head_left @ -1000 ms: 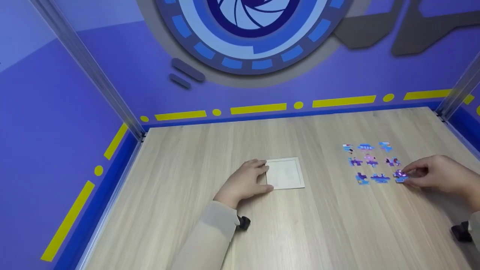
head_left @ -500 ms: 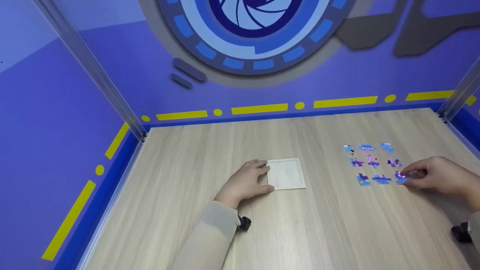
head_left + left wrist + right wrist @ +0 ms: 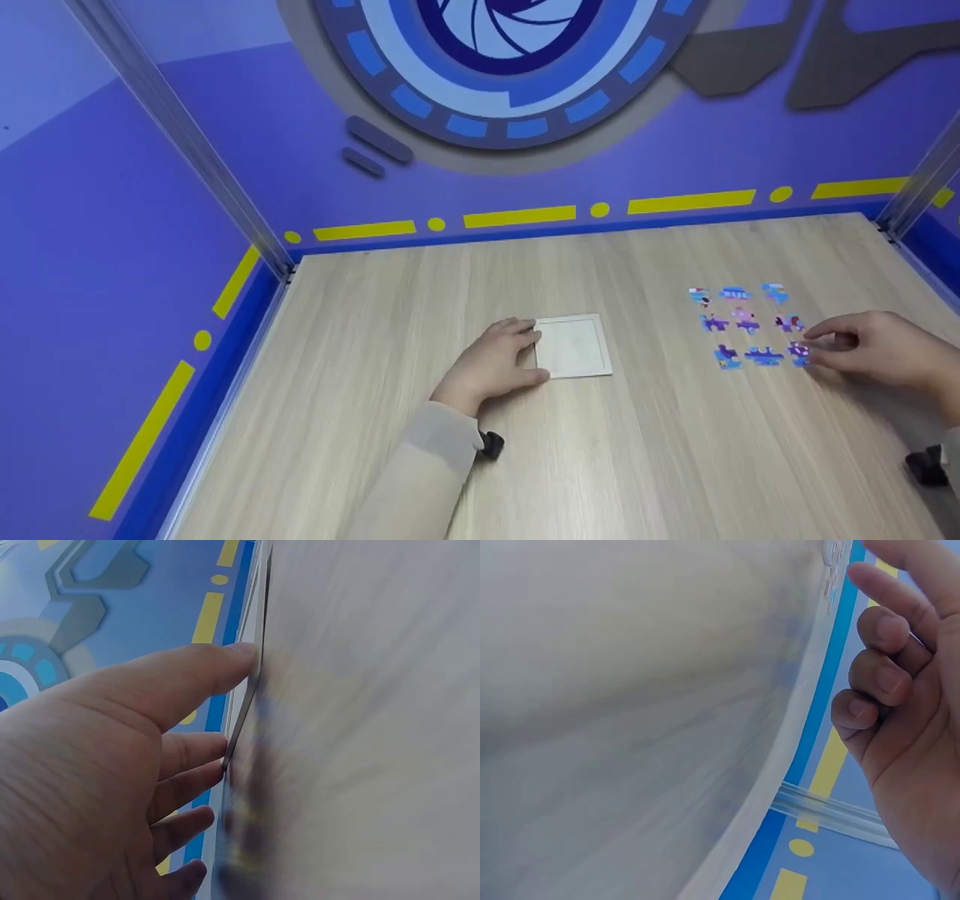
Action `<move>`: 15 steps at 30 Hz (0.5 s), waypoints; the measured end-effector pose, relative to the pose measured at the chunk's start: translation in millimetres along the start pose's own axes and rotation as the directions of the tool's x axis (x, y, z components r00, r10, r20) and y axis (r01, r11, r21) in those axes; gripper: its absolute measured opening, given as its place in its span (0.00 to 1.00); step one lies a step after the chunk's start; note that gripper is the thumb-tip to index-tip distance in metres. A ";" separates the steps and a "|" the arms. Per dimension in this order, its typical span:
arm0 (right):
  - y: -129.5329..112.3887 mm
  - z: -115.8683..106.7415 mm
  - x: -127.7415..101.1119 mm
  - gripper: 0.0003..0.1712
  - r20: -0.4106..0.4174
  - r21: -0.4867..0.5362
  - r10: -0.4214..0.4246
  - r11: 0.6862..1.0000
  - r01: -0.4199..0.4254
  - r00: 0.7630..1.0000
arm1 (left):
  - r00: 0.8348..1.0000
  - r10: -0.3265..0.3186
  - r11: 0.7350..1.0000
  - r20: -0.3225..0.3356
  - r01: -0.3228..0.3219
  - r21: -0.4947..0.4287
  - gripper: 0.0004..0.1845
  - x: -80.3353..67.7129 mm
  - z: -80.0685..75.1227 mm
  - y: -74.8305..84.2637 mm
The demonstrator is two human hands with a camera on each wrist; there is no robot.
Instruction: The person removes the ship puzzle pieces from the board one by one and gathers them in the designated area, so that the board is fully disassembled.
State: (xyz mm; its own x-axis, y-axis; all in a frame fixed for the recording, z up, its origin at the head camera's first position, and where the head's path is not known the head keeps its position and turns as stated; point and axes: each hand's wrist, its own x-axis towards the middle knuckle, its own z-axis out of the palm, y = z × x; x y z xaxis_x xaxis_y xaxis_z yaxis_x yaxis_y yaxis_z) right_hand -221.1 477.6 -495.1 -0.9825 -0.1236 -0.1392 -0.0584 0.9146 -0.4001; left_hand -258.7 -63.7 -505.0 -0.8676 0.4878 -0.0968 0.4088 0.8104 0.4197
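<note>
A white square puzzle tray (image 3: pixel 574 346) lies empty in the middle of the wooden table (image 3: pixel 637 450). My left hand (image 3: pixel 495 360) rests flat beside the tray, fingers and thumb touching its left edge. The left wrist view shows the left hand (image 3: pixel 97 765) with its thumb tip on the tray's edge (image 3: pixel 244 701). Several loose blue and purple puzzle pieces (image 3: pixel 745 321) lie in a grid at the right. My right hand (image 3: pixel 870 349) pinches the puzzle piece (image 3: pixel 797 349) at the grid's near right corner, which lies on the table. In the right wrist view the right hand (image 3: pixel 907 690) has its lower fingers curled.
Purple walls with yellow stripes close the table on three sides. Aluminium posts (image 3: pixel 180 135) (image 3: pixel 919 180) stand at the back corners. Black wrist camera mounts (image 3: pixel 489 444) (image 3: pixel 922 463) sit by both sleeves. Bare wood lies between the tray and the pieces.
My right hand's fingers have shifted slightly over the corner piece. The left hand and the tray stay where they were.
</note>
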 end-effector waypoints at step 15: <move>-0.7 1.2 2.4 0.28 -0.242 -0.080 -0.016 0.997 -0.004 0.970 | 0.993 -0.042 0.988 -0.109 0.057 0.140 0.54 -4.1 -16.6 -36.3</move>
State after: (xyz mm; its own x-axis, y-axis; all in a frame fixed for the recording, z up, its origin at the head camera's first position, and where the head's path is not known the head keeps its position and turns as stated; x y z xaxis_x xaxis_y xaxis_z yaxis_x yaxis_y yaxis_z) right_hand -223.2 476.3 -496.2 -0.9950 -0.0415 0.0905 -0.0689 0.9429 -0.3258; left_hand -274.7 -100.5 -504.9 -0.9096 0.4153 -0.0156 0.3943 0.8743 0.2830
